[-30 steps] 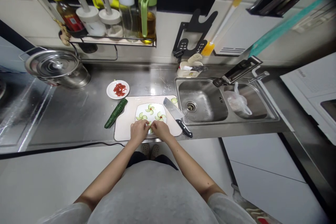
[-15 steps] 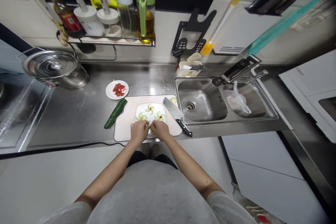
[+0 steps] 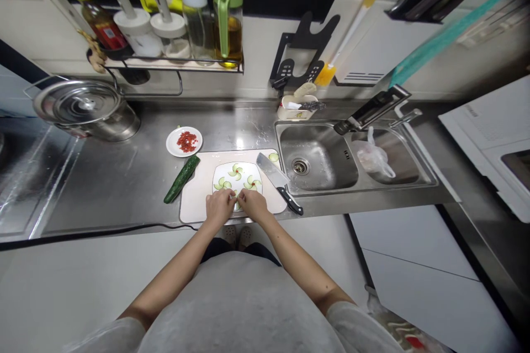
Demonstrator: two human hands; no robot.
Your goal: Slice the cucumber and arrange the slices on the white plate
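Note:
A white square plate (image 3: 227,171) lies on the pale cutting board (image 3: 194,198). Thin cucumber slices (image 3: 236,170) with red bits at their centres form flower shapes on it. Over the plate's near edge, my left hand (image 3: 220,206) and my right hand (image 3: 252,204) meet, fingertips pinched close together at slices there. Each hand's fingers are closed; what they grip is too small and covered to make out. A kitchen knife (image 3: 278,179) rests on the board's right side beside a cucumber end piece (image 3: 273,158). To the left lies a dark green cucumber (image 3: 182,178).
A round white plate of chopped red pieces (image 3: 186,142) sits behind the cucumber. At right is a double sink (image 3: 318,160) with a plastic bag (image 3: 375,157) in its far basin. A lidded steel pot (image 3: 99,113) stands left, below a rack of bottles (image 3: 174,63).
Both hands keep almost the same pinched pose at the plate's near edge. The whole view has shifted very slightly; no object has visibly moved.

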